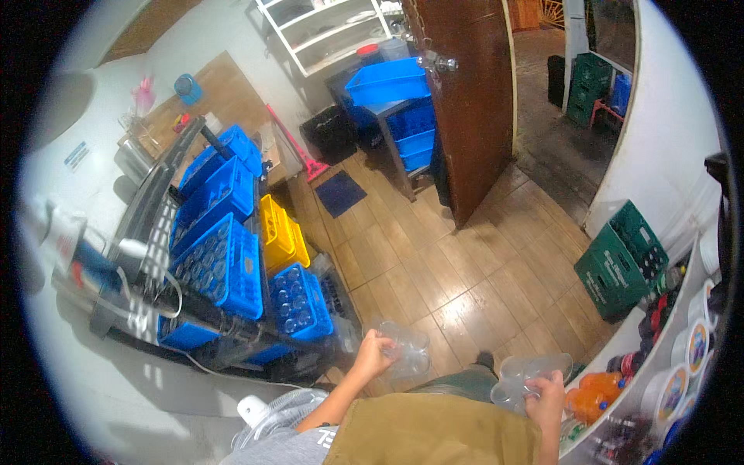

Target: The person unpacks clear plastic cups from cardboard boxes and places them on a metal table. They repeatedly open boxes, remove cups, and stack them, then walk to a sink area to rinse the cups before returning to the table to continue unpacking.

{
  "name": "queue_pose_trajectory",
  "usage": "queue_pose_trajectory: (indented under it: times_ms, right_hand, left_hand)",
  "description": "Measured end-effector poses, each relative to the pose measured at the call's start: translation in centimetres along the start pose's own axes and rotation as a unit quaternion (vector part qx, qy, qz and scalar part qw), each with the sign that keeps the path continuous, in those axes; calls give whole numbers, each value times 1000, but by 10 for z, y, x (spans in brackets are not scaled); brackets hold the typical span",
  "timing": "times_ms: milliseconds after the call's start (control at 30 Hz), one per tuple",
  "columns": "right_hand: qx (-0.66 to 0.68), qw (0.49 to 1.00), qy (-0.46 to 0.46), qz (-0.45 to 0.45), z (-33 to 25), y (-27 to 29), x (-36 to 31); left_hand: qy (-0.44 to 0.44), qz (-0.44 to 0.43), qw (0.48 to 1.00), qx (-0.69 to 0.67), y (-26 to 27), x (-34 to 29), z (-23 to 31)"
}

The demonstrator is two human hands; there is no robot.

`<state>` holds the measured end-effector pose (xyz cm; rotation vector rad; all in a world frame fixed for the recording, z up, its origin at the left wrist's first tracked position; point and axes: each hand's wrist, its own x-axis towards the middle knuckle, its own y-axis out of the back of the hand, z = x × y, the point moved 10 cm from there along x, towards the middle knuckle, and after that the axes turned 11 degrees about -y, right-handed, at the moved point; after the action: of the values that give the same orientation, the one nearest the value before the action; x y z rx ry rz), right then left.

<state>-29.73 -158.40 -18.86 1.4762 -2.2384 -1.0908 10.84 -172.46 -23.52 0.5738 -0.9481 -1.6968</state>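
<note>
My left hand [372, 357] is closed around some clear drinking glasses [408, 350], held out over the tiled floor. More clear glasses [511, 385] are gripped in my right hand [547, 397], near the bottles on the right. How many each hand holds is hard to make out, as the glass is see-through and overlaps. To the left, a blue crate [219, 267] full of upturned glasses sits on a dark rack. Lower on that rack, another blue crate [314, 306] also holds glasses.
A yellow crate [281, 232] sits on the rack. Green bottle crates [607, 271] stand at the right wall, near orange bottles [595, 397] and white tubs [668, 391]. Ahead are an open brown door [469, 108], a pink-headed broom [315, 167], a dark mat [341, 193] and blue bins [387, 80].
</note>
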Motion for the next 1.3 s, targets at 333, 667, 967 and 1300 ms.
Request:
queue_pose_trajectory:
  times_ms: [333, 667, 967, 1300]
  right_hand:
    - [-160, 975, 70, -136, -179, -124, 313]
    - [-165, 913, 275, -252, -495, -295, 497]
    - [-82, 902, 278, -318, -695, -477, 625]
    - [-64, 862, 372, -337, -972, -652, 773]
  left_hand:
    - [133, 94, 987, 9, 56, 184, -139]
    - [310, 199, 930, -7, 151, 288, -304]
    - [287, 197, 937, -14, 295, 487, -478]
    - [275, 295, 914, -31, 411, 685, -651]
